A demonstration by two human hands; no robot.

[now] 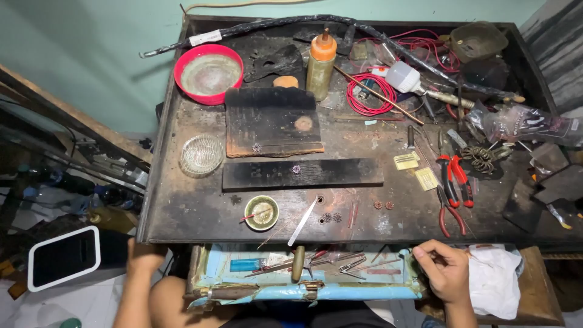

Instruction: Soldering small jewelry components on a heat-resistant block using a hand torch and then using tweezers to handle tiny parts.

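My left hand (143,257) hangs below the front left corner of the dark workbench (182,212), fingers curled, with nothing seen in it. My right hand (445,269) rests at the right end of the open drawer (303,291), fingertips pinched together; whether a small part sits between them cannot be told. The drawer holds a blue lighter (247,264), tweezers and thin metal tools (328,262). A flat metal strip (302,222) lies over the bench edge beside a small green dish (262,212). Small round flower-shaped pieces (332,217) lie on the bench near it.
A black slab (302,173) and a charred block (271,124) lie mid-bench. Red bowl (208,73), glass dish (201,155), orange-capped bottle (320,61), red wire coil (370,94) and red-handled pliers (454,182) stand around. White cloth (495,279) lies right of my hand.
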